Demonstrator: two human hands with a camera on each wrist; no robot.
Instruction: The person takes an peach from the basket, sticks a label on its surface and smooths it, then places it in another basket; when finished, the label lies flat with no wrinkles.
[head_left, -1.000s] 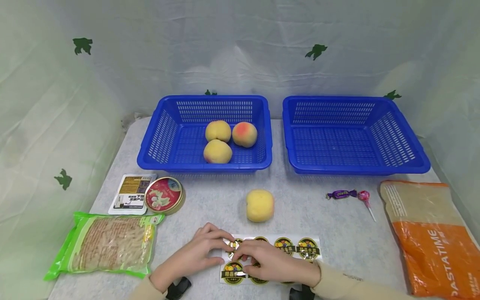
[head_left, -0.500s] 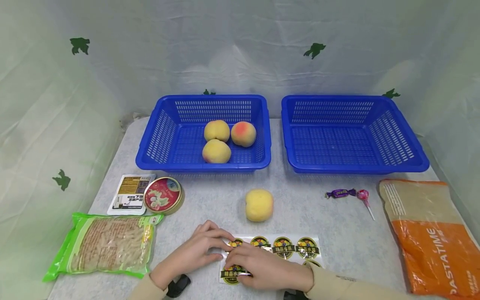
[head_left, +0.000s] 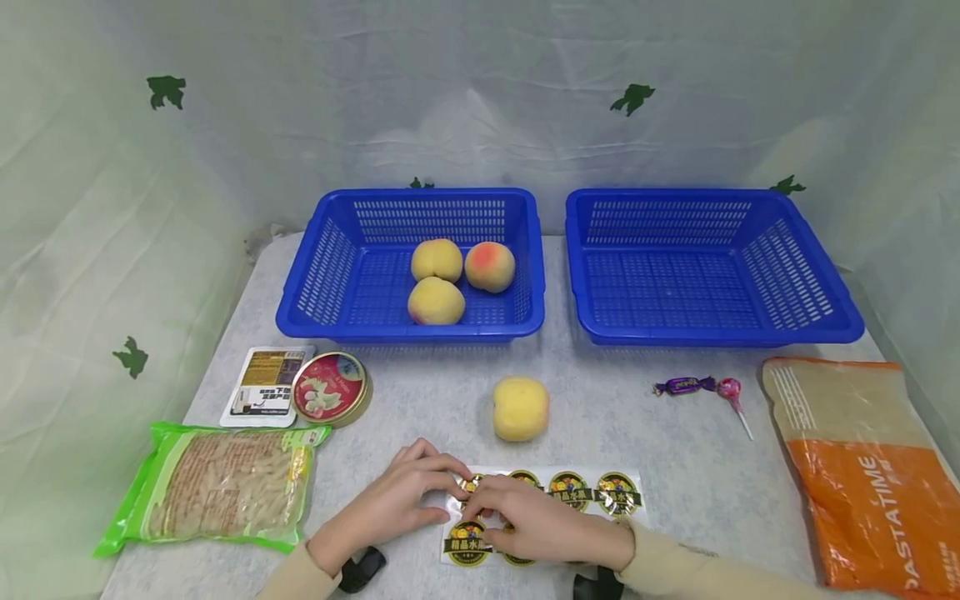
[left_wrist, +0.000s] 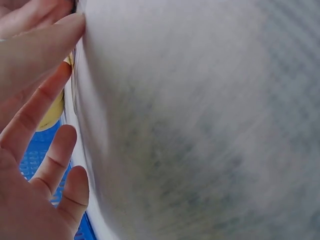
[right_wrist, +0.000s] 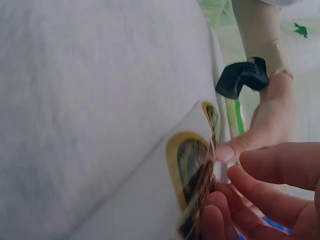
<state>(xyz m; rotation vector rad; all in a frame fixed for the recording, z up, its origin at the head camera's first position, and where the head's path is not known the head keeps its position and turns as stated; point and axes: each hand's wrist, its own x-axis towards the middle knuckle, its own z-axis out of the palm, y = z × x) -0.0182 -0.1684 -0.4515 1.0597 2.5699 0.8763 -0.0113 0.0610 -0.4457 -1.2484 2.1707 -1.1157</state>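
Observation:
A white sheet of round black-and-gold stickers [head_left: 633,521] lies on the table before me. My left hand [head_left: 401,496] rests at the sheet's upper left corner, its fingertips right at the first sticker in the top row. My right hand [head_left: 532,521] lies over the left part of the sheet, bent fingertips at that same sticker, with a gap between thumb and forefinger. In the right wrist view its fingers [right_wrist: 257,195] touch the sheet beside a sticker [right_wrist: 185,160]. The palm covers several stickers. A yellow peach [head_left: 521,408] sits just behind the sheet.
A blue basket [head_left: 408,333] with three peaches stands at the back left, another blue basket [head_left: 720,337] at the back right. Left are a green-edged bag [head_left: 217,483], a round tin [head_left: 328,387] and a white packet [head_left: 266,387]. Right: purple candy [head_left: 684,385], lollipop [head_left: 729,389], orange bag [head_left: 870,483].
My right hand shifts left and down over the sheet, then back right and slightly up, uncovering the lower left sticker again. The left hand stays nearly in place.

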